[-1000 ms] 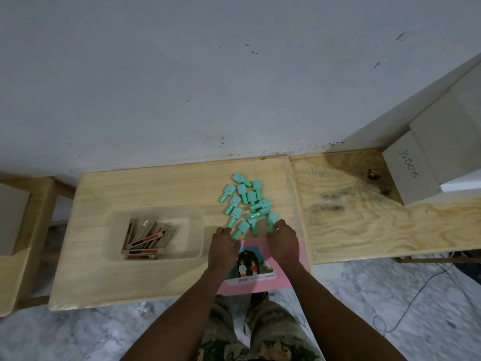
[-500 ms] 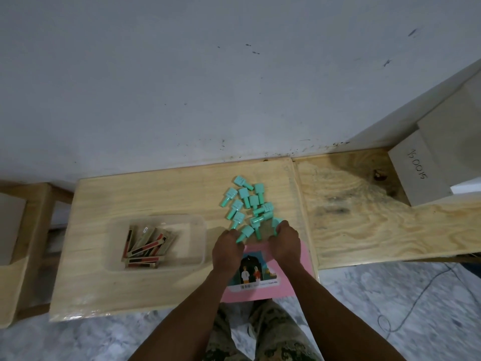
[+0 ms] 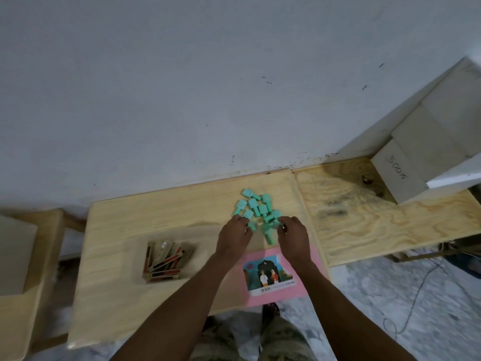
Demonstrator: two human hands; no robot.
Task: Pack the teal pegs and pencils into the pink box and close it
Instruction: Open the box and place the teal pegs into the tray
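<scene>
Right hand (image 3: 292, 237) forward past box (image 3: 308, 261) edge

Teal pegs (image 3: 256, 208) at fingertips. Pink box (image 3: 278, 276) under right wrist, blue picture label. Pale wood table (image 3: 156, 217). Red-black-tan pencils (image 3: 164, 259) left of left hand (image 3: 234, 237). Camouflage trousers (image 3: 234, 340).

Far edge of pink box (image 3: 299, 290) hidden under right hand (image 3: 292, 234) and its wrist; label print too small to read. Pegs (image 3: 256, 208) just beyond the box smear together under that hand and left hand (image 3: 234, 237), grip unclear. Grey blocks (image 3: 416, 162) far right of box cut off by frame edge.
</scene>
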